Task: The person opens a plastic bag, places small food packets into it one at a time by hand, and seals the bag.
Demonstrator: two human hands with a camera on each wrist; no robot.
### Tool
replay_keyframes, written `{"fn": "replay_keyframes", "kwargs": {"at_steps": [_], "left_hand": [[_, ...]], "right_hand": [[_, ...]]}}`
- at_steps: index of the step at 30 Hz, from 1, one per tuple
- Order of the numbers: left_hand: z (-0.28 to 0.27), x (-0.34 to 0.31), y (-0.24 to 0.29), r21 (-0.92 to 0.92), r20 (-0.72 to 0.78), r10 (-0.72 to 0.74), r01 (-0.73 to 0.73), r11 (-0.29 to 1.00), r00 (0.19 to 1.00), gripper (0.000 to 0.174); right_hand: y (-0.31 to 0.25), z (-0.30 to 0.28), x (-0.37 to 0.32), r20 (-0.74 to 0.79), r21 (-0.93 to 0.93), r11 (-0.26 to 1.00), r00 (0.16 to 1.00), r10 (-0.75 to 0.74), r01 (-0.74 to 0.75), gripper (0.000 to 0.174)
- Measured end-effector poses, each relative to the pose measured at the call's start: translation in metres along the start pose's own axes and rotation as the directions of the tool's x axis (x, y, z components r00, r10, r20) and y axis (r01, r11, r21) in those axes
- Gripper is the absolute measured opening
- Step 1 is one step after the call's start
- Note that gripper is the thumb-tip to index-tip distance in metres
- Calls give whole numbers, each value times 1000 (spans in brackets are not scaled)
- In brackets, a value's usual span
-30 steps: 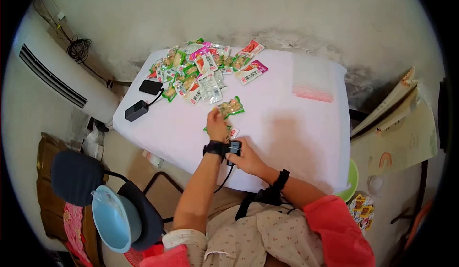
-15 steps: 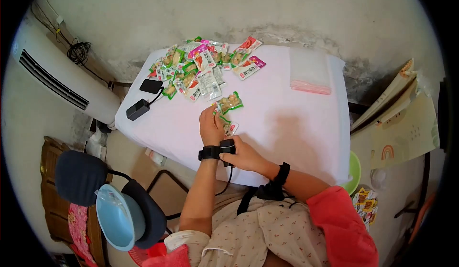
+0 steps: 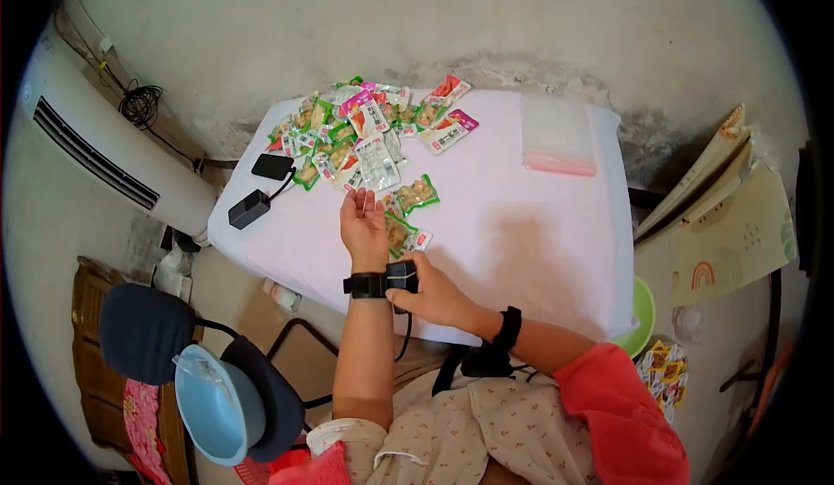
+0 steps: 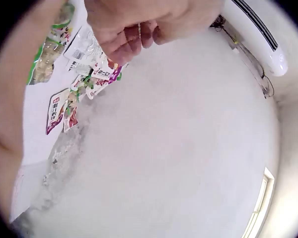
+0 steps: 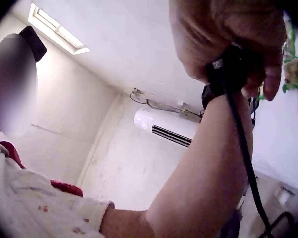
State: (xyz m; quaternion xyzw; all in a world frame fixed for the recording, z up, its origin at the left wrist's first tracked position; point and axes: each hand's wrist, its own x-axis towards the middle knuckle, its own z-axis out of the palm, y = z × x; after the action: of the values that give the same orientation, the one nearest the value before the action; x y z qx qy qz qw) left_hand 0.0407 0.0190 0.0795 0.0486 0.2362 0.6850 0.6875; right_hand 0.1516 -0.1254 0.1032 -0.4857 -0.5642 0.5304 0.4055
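The left hand is palm up over the table's near part, fingers loosely bent and holding nothing; the left wrist view shows its curved fingers. A black strap with a black wrist camera goes round the left wrist. The right hand grips that camera, thumb on the near side; in the right wrist view the right hand curls round the dark device, a cable hanging from it. Just right of the left hand lie two green-edged food packets and a small white packet.
A pile of snack packets covers the table's far left. Beside it are a black phone-like slab and a black box. Clear plastic bags lie at the far right. A blue basin rests on a chair at the left.
The left hand has moved left, away from the packets, and turned palm up. The right hand has moved left with it, still gripping the wrist camera.
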Motion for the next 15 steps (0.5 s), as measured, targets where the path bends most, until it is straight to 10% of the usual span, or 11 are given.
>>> {"fn": "replay_keyframes", "kwargs": {"at_steps": [2,7,10,13,15], "left_hand": [[13,-20,-6,389,-18,244,-218,895,970,20],[11,-9,-8,704,167,428,-411,579,888,23],[17,-8,-6,701,594,518,-712,41,615,20],[28,-12,-4,650,643,527,-760,7,555,19],[31,-9,7,455,148,368,-394,798,918,20]], "right_hand": [[-5,-5,3,21,-6,1000,999,26,-26,53],[-11,2,-5,42,32,998,998,51,-52,55],[-3,11,-11,24,-13,1000,999,20,-20,56],[6,12,-9,52,14,998,997,64,-65,62],[13,5,2,51,52,997,997,-55,52,64]]}}
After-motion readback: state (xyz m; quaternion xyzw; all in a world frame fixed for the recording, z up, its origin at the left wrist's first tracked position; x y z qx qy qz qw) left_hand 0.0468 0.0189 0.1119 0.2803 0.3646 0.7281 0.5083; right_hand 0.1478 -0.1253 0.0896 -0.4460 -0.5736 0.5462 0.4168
